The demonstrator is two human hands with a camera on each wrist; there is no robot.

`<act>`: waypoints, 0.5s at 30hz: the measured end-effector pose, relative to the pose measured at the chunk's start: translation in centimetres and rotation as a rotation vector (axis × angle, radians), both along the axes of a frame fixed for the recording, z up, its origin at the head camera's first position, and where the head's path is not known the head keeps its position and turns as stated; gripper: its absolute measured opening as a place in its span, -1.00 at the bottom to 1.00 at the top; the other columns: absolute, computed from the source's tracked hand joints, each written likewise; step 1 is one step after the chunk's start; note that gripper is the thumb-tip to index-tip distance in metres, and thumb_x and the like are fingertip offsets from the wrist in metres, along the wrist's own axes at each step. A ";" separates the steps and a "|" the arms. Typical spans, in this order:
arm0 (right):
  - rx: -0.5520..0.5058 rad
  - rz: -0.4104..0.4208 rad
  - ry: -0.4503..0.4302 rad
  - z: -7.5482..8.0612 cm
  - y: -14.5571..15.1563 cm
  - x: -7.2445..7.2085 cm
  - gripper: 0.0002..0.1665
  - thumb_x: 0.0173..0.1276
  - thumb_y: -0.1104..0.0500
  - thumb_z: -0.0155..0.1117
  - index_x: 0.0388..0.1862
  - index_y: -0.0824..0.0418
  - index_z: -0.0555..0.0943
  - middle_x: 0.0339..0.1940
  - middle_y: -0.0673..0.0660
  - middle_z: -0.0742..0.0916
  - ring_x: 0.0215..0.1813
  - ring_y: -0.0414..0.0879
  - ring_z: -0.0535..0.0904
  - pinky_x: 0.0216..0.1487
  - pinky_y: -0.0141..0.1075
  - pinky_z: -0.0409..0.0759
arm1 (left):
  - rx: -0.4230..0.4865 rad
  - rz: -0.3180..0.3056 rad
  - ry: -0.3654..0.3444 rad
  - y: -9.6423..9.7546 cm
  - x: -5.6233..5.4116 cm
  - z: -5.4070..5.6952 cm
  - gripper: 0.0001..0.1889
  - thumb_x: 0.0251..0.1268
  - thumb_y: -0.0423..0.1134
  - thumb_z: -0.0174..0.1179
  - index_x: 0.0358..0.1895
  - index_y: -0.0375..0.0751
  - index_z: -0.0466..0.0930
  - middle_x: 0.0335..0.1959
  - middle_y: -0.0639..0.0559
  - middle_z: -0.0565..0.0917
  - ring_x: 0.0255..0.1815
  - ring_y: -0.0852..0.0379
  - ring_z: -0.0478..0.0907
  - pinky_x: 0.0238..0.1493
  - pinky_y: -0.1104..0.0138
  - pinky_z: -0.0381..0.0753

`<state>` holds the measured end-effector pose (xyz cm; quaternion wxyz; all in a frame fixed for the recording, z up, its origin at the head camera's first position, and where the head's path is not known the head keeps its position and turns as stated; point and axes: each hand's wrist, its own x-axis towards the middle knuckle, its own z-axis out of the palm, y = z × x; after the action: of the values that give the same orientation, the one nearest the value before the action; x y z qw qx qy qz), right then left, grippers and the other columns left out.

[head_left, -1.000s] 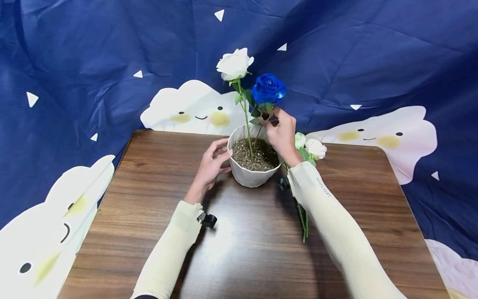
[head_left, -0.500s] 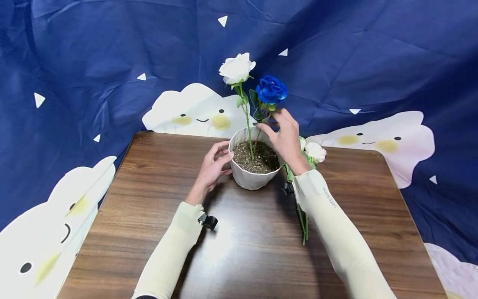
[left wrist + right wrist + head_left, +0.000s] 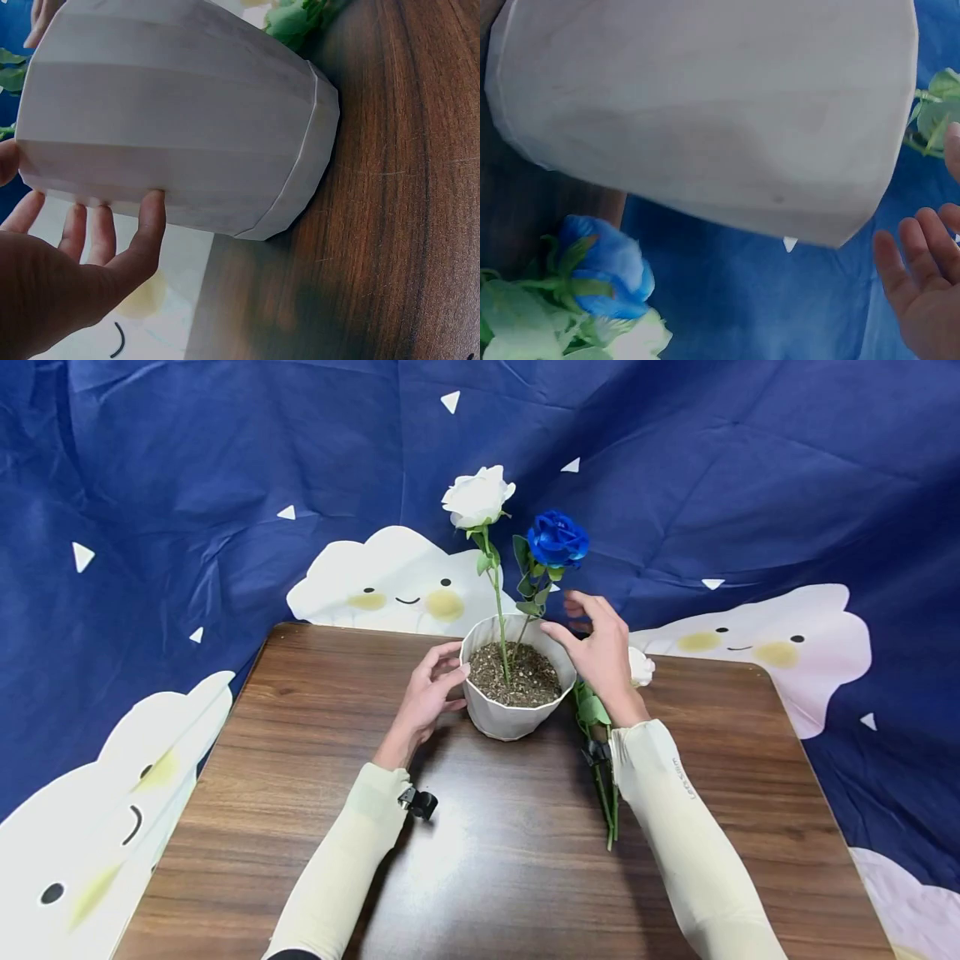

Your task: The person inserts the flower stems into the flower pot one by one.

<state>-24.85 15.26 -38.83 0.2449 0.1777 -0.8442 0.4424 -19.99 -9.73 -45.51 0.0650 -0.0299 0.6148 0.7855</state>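
The white faceted flowerpot (image 3: pixel 510 720), filled with dark soil (image 3: pixel 536 681), stands upright on the table. A white rose (image 3: pixel 478 497) and a blue rose (image 3: pixel 558 539) rise from it, the blue one leaning right. My left hand (image 3: pixel 429 692) touches the pot's left side; in the left wrist view its spread fingertips rest along the wall, with the thumb at the rim. My right hand (image 3: pixel 600 652) is beside the pot's right rim, fingers loosely bent and apart from the blue rose's stem. Nothing is in its grasp.
More roses lie right of the pot, partly behind my right arm: green stems (image 3: pixel 609 802), a white bloom (image 3: pixel 640 667), and, in the right wrist view, another blue bloom (image 3: pixel 604 266). A blue cloud-patterned cloth (image 3: pixel 712 485) hangs behind the wooden table (image 3: pixel 300 718).
My right hand has let go of the blue rose and drawn back right and downward. The blue rose now leans slightly further right. My left hand keeps its place at the pot.
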 end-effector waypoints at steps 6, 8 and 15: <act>-0.055 -0.023 -0.047 -0.8 1.3 0.1 -0.41 0.24 0.15 0.56 0.22 0.29 0.64 -0.01 0.24 0.71 0.02 0.07 0.64 0.05 -0.05 0.71 | 0.000 0.000 -0.011 0.0 0.0 0.1 -0.51 0.43 -0.30 0.23 0.39 -0.06 0.44 0.16 -0.13 0.45 0.02 0.06 0.51 -0.01 -0.15 0.69; -0.076 -0.032 -0.061 -1.1 1.8 0.2 -0.44 0.27 0.16 0.54 0.22 0.30 0.63 0.00 0.24 0.71 0.01 0.06 0.64 0.05 -0.04 0.71 | 0.000 0.000 -0.012 0.0 0.0 0.2 -0.51 0.43 -0.30 0.23 0.39 -0.06 0.44 0.17 -0.13 0.44 0.04 0.05 0.50 0.01 -0.15 0.69; -0.177 -0.101 -0.106 -2.3 3.7 0.7 -0.57 0.39 0.16 0.42 0.17 0.31 0.66 -0.02 0.25 0.73 -0.07 -0.16 0.64 -0.08 -0.43 0.65 | 0.003 0.004 -0.022 0.1 0.1 0.2 -0.51 0.43 -0.31 0.23 0.38 -0.05 0.44 0.15 -0.11 0.44 0.01 0.06 0.50 0.01 -0.14 0.69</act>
<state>-24.19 19.00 -41.08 0.2366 0.0891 -0.8215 0.5111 -19.92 -9.63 -45.32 0.0703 -0.0393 0.6128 0.7861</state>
